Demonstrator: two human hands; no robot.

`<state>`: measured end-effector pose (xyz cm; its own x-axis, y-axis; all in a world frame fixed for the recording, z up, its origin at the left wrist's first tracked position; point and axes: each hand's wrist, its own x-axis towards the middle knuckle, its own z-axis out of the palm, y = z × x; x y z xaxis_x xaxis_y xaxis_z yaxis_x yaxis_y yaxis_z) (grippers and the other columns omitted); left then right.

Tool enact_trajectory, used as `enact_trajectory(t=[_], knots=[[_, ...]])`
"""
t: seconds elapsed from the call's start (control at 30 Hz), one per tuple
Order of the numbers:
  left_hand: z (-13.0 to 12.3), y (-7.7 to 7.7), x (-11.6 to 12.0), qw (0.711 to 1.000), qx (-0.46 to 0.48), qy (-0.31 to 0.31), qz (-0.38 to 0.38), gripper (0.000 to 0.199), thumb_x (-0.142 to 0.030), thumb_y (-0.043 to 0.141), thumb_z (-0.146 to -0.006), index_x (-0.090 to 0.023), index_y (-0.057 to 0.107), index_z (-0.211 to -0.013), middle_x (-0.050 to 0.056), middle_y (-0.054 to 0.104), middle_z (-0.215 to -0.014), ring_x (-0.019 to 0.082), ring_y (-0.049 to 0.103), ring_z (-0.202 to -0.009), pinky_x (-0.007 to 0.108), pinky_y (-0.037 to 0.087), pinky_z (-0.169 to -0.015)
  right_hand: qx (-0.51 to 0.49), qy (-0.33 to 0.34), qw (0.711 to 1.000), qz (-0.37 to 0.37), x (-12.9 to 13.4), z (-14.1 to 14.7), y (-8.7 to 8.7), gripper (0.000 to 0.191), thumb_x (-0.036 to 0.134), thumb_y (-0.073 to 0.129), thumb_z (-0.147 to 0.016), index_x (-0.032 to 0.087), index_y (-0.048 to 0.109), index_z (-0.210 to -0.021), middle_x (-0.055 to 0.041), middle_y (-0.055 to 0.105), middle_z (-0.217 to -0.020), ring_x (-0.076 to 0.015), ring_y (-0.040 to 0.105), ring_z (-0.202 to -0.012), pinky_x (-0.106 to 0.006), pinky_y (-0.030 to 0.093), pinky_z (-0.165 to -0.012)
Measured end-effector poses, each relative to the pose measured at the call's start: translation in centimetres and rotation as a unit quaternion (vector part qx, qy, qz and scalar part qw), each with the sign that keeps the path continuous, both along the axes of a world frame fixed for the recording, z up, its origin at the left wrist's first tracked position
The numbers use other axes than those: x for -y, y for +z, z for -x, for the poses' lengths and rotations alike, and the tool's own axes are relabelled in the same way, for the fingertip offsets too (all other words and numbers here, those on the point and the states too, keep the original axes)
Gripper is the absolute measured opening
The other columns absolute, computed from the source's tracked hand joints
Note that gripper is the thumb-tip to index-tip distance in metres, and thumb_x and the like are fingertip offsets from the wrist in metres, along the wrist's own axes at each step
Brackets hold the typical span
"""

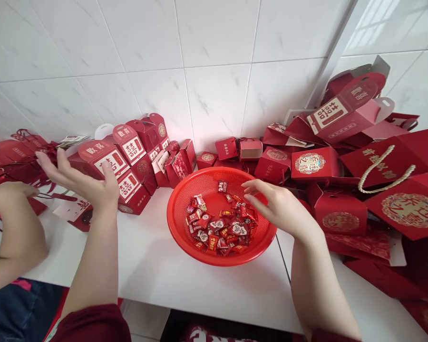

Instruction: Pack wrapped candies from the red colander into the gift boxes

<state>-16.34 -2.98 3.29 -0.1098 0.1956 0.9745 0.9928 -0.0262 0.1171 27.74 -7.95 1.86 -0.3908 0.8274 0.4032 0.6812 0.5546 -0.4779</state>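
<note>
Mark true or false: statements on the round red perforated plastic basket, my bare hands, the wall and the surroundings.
1. The round red perforated plastic basket holds small wrapped sweets. True.
2. Your left hand is inside the basket. False: it is raised to the left of it, fingers spread.
3. Your right hand is at the basket's right side. True.
4. The wall is red brick. False: it is white tile with grey veining.
5. A red bag with a twisted cream rope handle lies right of the basket. True.
</note>
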Motion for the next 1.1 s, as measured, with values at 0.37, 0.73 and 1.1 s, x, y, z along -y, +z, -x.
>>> enact_trajectory(t=[0.37,0.73,1.1], knots=[[-14.4,-5.7,-0.1,0.765,-0.047,-0.323,0.555,0.036,-0.045,0.046,-0.096,-0.026,0.065,-0.119,0.003,0.060,-0.137,0.022,0.057,-0.124,0.035,0.041,-0.110,0.016,-0.154,0.973,0.171,-1.7,-4.8,-1.7,0.027,0.028,0.042,-0.099,0.025,0.063,-0.115,-0.0059,0.072,-0.116,-0.0238,0.067,-0.106,-0.036,0.050,-0.088],[-13.8,-7.1,-0.3,0.706,-0.054,-0.206,0.675,0.033,-0.048,0.048,-0.091,-0.030,0.066,-0.112,0.006,0.073,-0.113,0.028,0.069,-0.101,0.035,0.051,-0.080,0.030,-0.269,0.959,0.085,-6.8,-5.6,-5.5,0.030,0.021,0.048,-0.095,0.012,0.068,-0.116,-0.0186,0.058,-0.134,-0.0277,0.049,-0.134,-0.039,0.038,-0.112],[-14.6,-7.3,-0.8,0.672,-0.075,-0.179,0.715,0.031,-0.046,0.046,-0.091,-0.025,0.065,-0.105,0.012,0.072,-0.105,0.034,0.069,-0.096,0.040,0.050,-0.077,-0.005,-0.218,0.975,0.034,-5.2,-5.9,-3.7,0.038,0.029,0.046,-0.097,0.014,0.062,-0.128,-0.0152,0.057,-0.140,-0.0275,0.053,-0.131,-0.047,0.043,-0.110]])
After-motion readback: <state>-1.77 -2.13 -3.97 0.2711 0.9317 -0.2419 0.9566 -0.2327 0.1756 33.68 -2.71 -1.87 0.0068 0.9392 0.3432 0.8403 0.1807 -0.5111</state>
